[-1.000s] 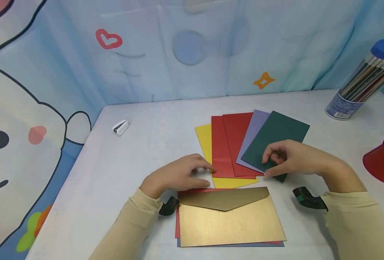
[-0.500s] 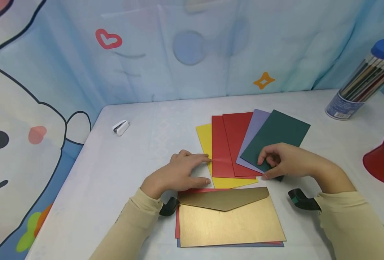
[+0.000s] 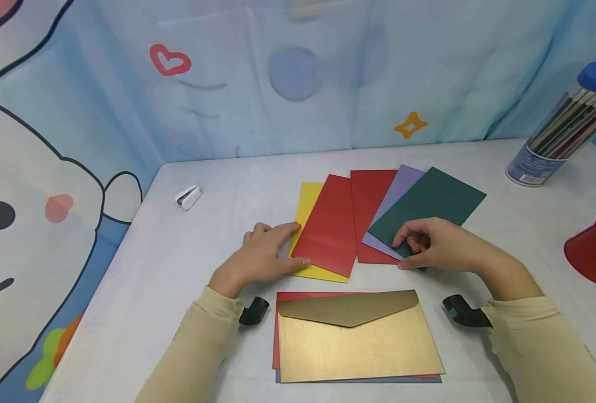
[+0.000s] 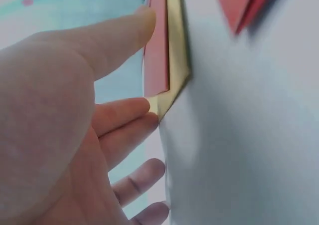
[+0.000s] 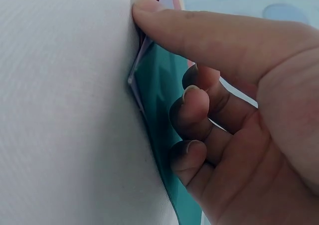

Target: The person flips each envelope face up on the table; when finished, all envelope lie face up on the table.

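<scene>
Several small envelopes lie fanned out in the head view: yellow (image 3: 305, 206), two red ones (image 3: 328, 224), purple (image 3: 397, 189) and dark green (image 3: 429, 196). My left hand (image 3: 257, 253) touches the left edges of the yellow and nearer red envelopes, fingers fairly straight. In the left wrist view its thumb lies against the red envelope (image 4: 158, 50), two fingertips at the yellow corner (image 4: 164, 103). My right hand (image 3: 444, 244) is over the green envelope's lower corner, thumb along the bottom edges. Its other fingers curl loosely at the green face (image 5: 154, 90) in the right wrist view.
A gold envelope (image 3: 355, 350) lies in front, over a red one (image 3: 275, 350) and a blue-grey one. A small white stapler-like object (image 3: 188, 197) is at left. A pencil tub (image 3: 545, 162) and a red item with a loop (image 3: 595, 252) stand at right.
The left hand has moved left; the yellow and nearer red envelopes have shifted left and turned. The other red, purple and green ones have moved slightly away. The right hand has moved left.
</scene>
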`<state>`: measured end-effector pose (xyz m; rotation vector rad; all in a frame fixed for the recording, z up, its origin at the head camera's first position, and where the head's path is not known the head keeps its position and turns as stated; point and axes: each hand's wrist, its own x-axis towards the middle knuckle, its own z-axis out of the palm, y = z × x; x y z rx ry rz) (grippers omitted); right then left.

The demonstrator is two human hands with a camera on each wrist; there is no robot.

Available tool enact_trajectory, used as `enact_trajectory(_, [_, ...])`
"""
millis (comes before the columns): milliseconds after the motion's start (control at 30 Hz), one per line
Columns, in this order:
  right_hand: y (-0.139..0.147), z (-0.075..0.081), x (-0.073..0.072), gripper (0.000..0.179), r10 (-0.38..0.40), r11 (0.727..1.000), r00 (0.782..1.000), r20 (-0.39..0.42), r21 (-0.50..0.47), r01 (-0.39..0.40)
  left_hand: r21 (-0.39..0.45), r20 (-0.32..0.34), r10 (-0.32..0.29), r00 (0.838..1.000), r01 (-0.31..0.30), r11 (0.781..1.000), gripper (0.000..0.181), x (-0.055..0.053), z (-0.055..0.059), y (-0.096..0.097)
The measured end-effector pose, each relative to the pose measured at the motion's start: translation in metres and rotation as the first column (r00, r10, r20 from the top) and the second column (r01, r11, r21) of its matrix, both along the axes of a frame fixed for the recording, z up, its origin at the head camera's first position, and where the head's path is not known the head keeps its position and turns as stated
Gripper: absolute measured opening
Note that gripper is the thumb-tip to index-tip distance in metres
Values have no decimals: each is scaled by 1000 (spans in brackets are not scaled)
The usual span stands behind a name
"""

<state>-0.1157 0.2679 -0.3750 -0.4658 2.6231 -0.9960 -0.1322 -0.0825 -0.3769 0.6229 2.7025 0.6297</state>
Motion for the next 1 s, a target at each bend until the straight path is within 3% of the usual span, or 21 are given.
enact_trajectory(200, [0, 0, 1, 32, -2, 1000, 1000, 3, 2, 2, 23, 1, 27, 1000, -27, 999, 77, -4, -2, -4])
enact_trajectory(367, [1, -2, 1, 32, -3, 1000, 1000, 7, 6, 3, 0, -49, 30, 998, -30, 1000, 73, -2, -7, 7])
enact_trajectory(533, [0, -2, 0, 32, -2, 1000, 1000, 5, 12, 2, -10, -71, 86, 994, -87, 996, 74, 1, -9, 15])
enact_trajectory(700, [-1, -2, -1, 32, 1, 1000, 1000, 9, 8, -1, 8, -19, 119, 993, -119, 993, 71, -1, -4, 11])
enact_trajectory(1000, [0, -2, -1, 33, 2, 1000, 1000, 12, 14, -2, -4, 127, 149, 981, -150, 989, 62, -7, 13, -17])
